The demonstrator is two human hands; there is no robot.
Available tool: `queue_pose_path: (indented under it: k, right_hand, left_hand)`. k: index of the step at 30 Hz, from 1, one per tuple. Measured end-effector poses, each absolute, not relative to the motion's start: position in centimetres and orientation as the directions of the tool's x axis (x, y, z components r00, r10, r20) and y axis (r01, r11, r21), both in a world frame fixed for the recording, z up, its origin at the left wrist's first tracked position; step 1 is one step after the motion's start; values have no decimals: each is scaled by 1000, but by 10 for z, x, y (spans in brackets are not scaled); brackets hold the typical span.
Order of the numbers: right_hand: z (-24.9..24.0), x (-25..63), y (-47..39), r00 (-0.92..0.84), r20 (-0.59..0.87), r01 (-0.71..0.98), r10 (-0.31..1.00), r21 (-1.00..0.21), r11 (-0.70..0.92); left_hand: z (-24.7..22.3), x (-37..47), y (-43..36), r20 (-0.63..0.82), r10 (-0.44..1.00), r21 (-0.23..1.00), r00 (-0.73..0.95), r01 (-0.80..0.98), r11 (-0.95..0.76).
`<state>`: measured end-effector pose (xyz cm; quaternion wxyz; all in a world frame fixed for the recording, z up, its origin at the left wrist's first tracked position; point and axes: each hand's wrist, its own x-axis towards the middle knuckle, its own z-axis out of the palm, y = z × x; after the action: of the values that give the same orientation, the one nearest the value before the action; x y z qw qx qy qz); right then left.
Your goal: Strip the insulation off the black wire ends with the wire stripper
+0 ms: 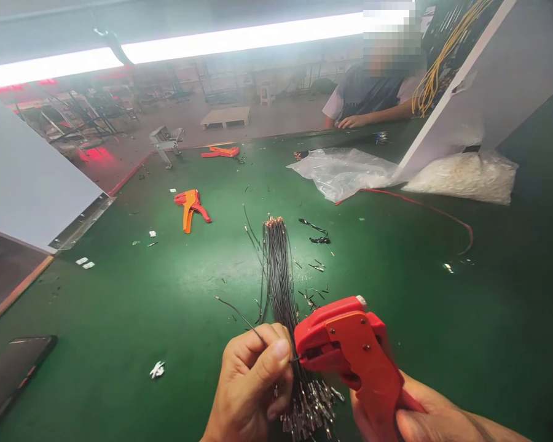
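Note:
Between thumb and fingers, my left hand (258, 374) pinches a thin black wire (239, 312); one end sticks out to the upper left. The other end reaches the jaws of a red wire stripper (345, 344). Whether the jaws are closed on it I cannot tell. My right hand (424, 408) is wrapped around the stripper's handles at the lower right. Beneath both hands a bundle of black wires (278, 264) lies on the green table, with bare copper at its far ends and metal terminals (311, 408) at the near ends.
Two orange-red wire strippers (190, 209) (220, 151) lie farther back. Black wire scraps (316, 267) are scattered right of the bundle. A dark phone (16, 380) is at the left edge. Plastic bags (465, 175) lie at the back right, near a seated person (368, 95).

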<state>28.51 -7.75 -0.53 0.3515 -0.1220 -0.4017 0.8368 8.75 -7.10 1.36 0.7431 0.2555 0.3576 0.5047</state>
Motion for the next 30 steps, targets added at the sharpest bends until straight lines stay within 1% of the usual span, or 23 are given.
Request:
queue_pose_path:
  k: [3,8,11,14,16,20,24,28,30]
  right_hand:
    - [-12,285,-79,-741,58,-457,669,-773,-439]
    - [-10,289,-80,-743,29,-435,669,-781,-449]
    - [-11,292,-78,-765,-43,-354,643,-806,-475]
    - [-18,299,-78,-802,-119,-250,586,-823,-511]
    - [-21,303,-78,-811,-136,-218,569,-831,-511]
    - [-22,304,-80,-784,-115,-226,610,-863,-452]
    - [-22,304,-84,-751,-120,-195,649,-899,-393]
    - [-30,307,-91,-718,-159,-151,678,-915,-374]
    - [-34,309,-93,-707,-184,-127,683,-917,-379]
  left_hand:
    - [14,87,-71,-263,932,743,248,-564,360]
    - [14,86,-70,-249,940,770,233,-542,338]
    - [13,85,-70,-252,940,773,230,-537,338]
    - [13,85,-70,-249,940,776,233,-533,338]
    - [13,85,-70,-256,939,779,229,-526,341]
    - [14,84,-70,-261,941,786,218,-518,338]
    - [14,85,-70,-243,950,804,197,-507,311]
    - [13,86,-70,-253,950,811,185,-494,312]
    - [14,86,-70,-281,941,798,189,-499,339]
